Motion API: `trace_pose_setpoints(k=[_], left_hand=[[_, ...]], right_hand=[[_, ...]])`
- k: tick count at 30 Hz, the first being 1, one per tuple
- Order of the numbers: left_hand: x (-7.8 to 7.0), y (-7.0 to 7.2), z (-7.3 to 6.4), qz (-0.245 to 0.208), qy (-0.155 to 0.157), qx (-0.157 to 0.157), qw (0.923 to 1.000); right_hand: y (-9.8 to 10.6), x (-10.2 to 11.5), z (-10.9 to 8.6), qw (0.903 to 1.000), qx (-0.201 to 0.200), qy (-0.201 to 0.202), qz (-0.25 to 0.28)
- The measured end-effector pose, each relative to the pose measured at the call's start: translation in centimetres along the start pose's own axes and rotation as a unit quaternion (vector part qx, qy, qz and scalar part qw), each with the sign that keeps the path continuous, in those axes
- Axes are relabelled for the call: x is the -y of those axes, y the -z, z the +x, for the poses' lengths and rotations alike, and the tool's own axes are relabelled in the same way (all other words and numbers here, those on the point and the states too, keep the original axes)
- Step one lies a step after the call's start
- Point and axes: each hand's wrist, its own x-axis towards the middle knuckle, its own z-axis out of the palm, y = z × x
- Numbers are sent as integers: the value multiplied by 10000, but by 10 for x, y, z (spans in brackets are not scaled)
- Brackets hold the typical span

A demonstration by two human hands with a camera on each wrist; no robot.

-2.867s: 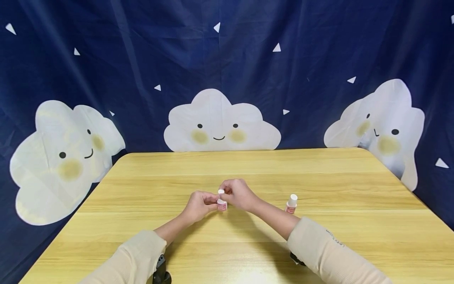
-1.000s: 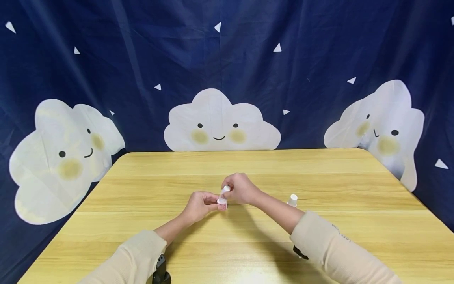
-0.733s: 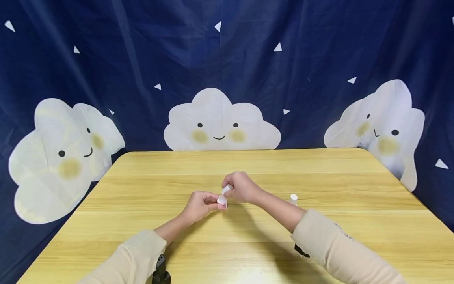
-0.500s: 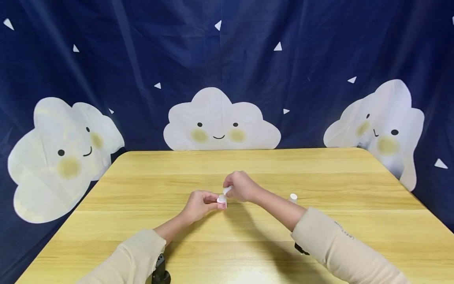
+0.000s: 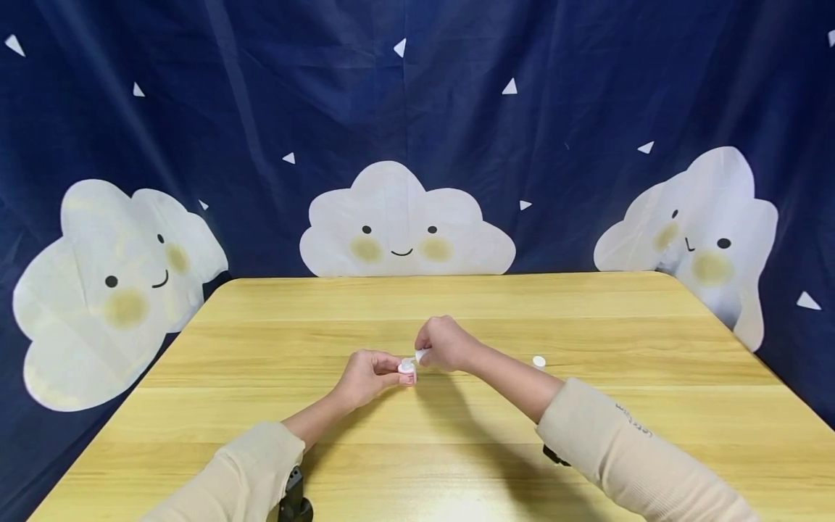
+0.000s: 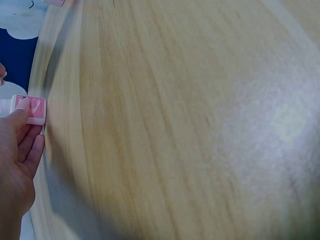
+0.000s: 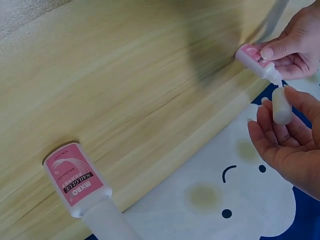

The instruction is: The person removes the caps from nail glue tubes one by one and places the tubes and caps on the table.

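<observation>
My left hand (image 5: pixel 367 378) holds a small nail glue bottle (image 7: pixel 256 62) with a pink label, thumb on one side and fingers on the other. Its base is on or close to the table in the left wrist view. The white cap (image 7: pixel 281 106) is off the bottle, pinched by my right hand (image 5: pixel 445 345) just beside the open neck (image 7: pixel 273 76). A thin pale stem bridges cap and neck; how far it reaches inside is hidden. A second, capped nail glue bottle (image 7: pixel 75 175) stands upright to the right, mostly hidden behind my right forearm in the head view.
The wooden table (image 5: pixel 261 326) has rounded far corners. Behind it hangs a dark blue curtain (image 5: pixel 261 94) with cloud faces. A black device (image 5: pixel 296 500) sits under my left sleeve, and another black strap shows under the right sleeve.
The right hand has raised the white cap off the bottle's neck, tilted it and shifted slightly right. The left hand and its bottle stay in place. The forearm now covers more of the second bottle.
</observation>
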Motion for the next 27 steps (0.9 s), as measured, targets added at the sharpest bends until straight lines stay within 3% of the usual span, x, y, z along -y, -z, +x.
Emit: trace_pose_setpoints(k=[27], left_hand=[[4, -1, 1, -32, -77, -25, 10000]], right_hand=[[1, -13, -10, 9988, -168, 445, 71]])
